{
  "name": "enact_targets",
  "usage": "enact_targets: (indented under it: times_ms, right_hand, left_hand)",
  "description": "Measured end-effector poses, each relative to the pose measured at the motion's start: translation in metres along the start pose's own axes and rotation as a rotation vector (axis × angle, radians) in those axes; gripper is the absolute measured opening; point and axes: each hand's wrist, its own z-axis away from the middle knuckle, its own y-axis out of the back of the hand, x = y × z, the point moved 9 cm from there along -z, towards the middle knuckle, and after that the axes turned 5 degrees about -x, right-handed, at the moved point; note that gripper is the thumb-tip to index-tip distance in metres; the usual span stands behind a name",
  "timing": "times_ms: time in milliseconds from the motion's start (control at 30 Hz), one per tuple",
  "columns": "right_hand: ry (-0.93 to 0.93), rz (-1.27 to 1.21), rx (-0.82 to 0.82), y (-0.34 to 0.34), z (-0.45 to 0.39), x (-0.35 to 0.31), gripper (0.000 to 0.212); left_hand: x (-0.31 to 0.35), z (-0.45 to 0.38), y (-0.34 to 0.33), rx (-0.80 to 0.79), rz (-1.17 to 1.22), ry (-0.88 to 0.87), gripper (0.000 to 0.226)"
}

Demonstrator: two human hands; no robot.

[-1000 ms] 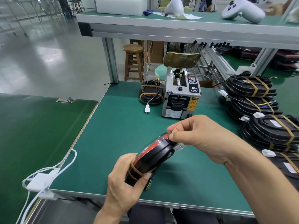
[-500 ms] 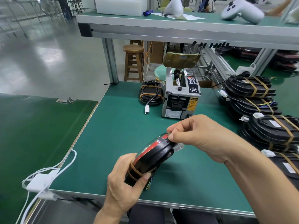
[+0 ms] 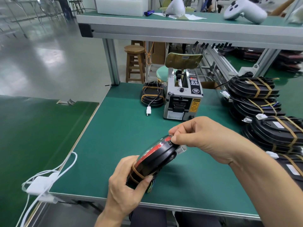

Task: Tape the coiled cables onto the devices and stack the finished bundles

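A round black device with a red ring is tilted on edge above the green table. My left hand grips its near end, where a brown tape strip crosses it. My right hand pinches the far rim with thumb and fingertips; a white connector sticks out just below. To the right, several finished black bundles strapped with brown tape lie stacked. Another taped bundle lies left of the grey tape dispenser.
A white cable and adapter hang over the table's near left edge. A second green table adjoins on the left. An overhead shelf carries a white controller. A wooden stool stands behind.
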Motion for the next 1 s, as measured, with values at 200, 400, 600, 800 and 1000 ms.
enact_targets:
  times_ms: [200, 400, 600, 800, 1000]
  right_hand:
    - [-0.049, -0.067, -0.003, 0.003, 0.000, 0.001, 0.015]
    - [-0.042, -0.038, 0.012, 0.008, -0.001, 0.006, 0.029]
    - [-0.043, -0.022, 0.013, 0.007, -0.001, 0.005, 0.018]
    - [-0.040, -0.006, 0.029, 0.008, -0.003, 0.007, 0.015]
    - [-0.036, 0.032, 0.021, 0.008, -0.005, 0.006, 0.017]
  left_hand:
    - [0.001, -0.001, 0.001, 0.013, -0.008, 0.005, 0.040]
    - [0.007, -0.002, 0.001, 0.007, -0.004, -0.032, 0.040]
    - [0.008, -0.003, 0.000, 0.004, -0.003, -0.033, 0.041]
    - [0.010, -0.003, 0.001, 0.004, -0.006, -0.047, 0.042]
    - [0.010, -0.003, 0.001, 0.003, -0.013, -0.050, 0.042]
